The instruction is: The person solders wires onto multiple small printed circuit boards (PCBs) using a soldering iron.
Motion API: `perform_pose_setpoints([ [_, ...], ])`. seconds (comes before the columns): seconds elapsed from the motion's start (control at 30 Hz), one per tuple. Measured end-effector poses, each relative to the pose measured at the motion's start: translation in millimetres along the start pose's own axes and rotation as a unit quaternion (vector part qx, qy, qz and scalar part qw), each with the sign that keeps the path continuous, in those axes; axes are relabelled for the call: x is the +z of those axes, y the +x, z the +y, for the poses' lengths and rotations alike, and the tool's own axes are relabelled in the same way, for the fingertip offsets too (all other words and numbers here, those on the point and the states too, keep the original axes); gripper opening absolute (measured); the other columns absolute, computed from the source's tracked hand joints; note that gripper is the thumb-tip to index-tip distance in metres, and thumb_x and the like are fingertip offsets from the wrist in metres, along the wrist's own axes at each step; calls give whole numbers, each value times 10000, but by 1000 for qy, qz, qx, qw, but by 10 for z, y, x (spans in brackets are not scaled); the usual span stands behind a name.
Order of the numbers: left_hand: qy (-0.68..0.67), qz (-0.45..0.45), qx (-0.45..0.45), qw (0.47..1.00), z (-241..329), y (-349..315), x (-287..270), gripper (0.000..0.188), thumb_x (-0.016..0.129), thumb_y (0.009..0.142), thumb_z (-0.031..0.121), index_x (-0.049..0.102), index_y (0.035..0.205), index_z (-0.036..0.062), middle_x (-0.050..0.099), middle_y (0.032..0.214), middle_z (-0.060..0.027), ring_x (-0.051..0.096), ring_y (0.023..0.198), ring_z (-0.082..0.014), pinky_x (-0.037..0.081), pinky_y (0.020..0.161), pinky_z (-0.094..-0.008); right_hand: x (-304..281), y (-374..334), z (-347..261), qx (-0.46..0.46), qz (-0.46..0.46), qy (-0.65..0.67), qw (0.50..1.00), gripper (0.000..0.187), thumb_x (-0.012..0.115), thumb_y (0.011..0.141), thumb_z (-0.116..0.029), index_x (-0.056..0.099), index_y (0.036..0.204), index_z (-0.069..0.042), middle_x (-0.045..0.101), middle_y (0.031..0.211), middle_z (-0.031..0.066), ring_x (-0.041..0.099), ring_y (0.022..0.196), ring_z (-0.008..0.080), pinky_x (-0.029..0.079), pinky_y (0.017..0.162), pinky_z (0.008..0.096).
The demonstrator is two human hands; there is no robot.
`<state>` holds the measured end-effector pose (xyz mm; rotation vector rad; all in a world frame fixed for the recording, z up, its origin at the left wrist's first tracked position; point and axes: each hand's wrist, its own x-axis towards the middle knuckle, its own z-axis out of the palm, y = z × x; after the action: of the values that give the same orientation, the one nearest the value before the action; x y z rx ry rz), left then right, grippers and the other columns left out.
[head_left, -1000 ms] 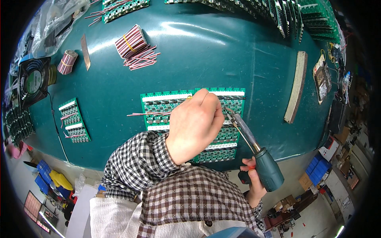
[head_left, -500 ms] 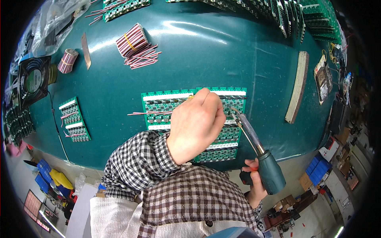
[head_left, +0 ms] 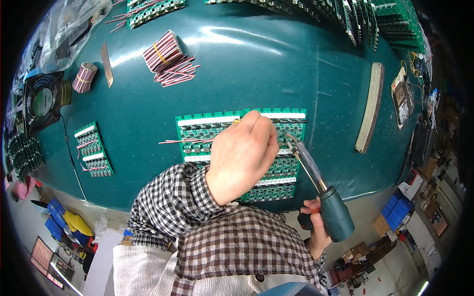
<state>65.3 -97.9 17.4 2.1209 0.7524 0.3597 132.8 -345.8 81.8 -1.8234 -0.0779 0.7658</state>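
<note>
Over a panel of green circuit boards [head_left: 291,170] my left hand [head_left: 242,153] hovers, closed in a pinch. A short red-and-white wire [head_left: 185,141] sticks out to the left from under it; its other end is hidden by the hand. From the lower right my right hand [head_left: 318,229] grips a soldering gun [head_left: 336,214] with a dark green handle. The gun's metal barrel slants up and left, and its tip [head_left: 290,138] is by the boards just right of my left fingertips. Whether the tip touches a board I cannot tell.
Behind the boards lies a banded wire bundle [head_left: 163,52] with loose wires; another bundle [head_left: 84,77] stands left. A small board strip [head_left: 94,148], a fan [head_left: 43,100] and a metal blade [head_left: 106,65] are also left. On the right lie a wooden bar [head_left: 369,108] and stacked boards [head_left: 397,24].
</note>
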Motion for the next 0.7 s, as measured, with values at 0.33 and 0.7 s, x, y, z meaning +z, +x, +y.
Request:
perform_pose_setpoints([
  [0.33, -11, -2, -1, 1000, 2, -16, 20, 157, 711, 787, 41, 572, 858, 61, 561, 821, -103, 616, 696, -310, 493, 592, -420, 5, 11, 24, -16, -8, 0, 1000, 438, 843, 826, -92, 591, 1140, 81, 713, 942, 166, 729, 902, 274, 638, 796, 400],
  [0.7, -13, 3, -3, 1000, 17, -10, 31, 144, 703, 802, 58, 568, 851, 52, 553, 815, -113, 605, 680, -316, 487, 584, -423, 0, 12, 65, -33, -12, -44, 998, 437, 869, 819, -164, 638, 1104, 73, 728, 899, 155, 732, 851, 235, 627, 760, 361],
])
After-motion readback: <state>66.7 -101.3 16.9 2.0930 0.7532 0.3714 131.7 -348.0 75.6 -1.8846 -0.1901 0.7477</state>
